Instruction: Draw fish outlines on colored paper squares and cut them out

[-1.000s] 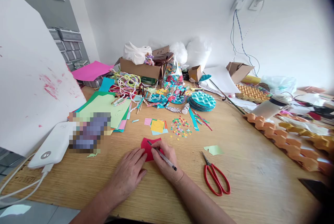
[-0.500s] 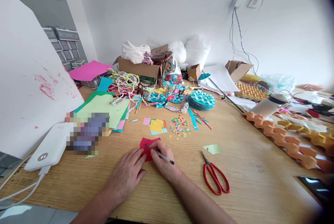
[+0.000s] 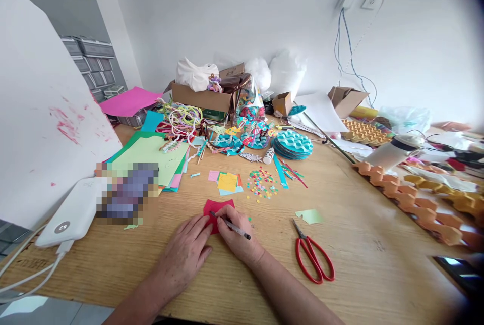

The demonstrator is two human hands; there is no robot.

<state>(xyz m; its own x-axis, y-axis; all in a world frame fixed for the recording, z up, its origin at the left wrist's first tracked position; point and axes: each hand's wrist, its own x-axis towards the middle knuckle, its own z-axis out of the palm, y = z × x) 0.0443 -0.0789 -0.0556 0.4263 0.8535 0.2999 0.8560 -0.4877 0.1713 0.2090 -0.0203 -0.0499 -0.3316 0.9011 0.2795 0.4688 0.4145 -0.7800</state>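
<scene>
A small red paper piece (image 3: 214, 208) lies on the wooden table (image 3: 264, 254) near its front edge. My left hand (image 3: 185, 247) rests flat with its fingertips on the paper's left side, fingers apart and holding nothing. In my right hand (image 3: 236, 231) is a pen (image 3: 237, 229), pinched between the fingers, its tip on the red paper. Red-handled scissors (image 3: 313, 257) lie to the right of my right hand, beside a pale green paper scrap (image 3: 310, 216). Beyond the red paper are yellow paper squares (image 3: 228, 181) and scattered confetti dots (image 3: 260, 182).
At the left lie a white power bank (image 3: 71, 211) with cables and stacked coloured sheets (image 3: 151, 158). Blue wavy discs (image 3: 292, 144), a box (image 3: 204, 97) and craft pieces stand behind. Orange egg-carton strips (image 3: 412, 204) and a white bottle (image 3: 391, 153) are at the right.
The pen has tilted slightly, its back end shifting a little left and up. My left hand stays on the paper, and the whole view has shifted slightly.
</scene>
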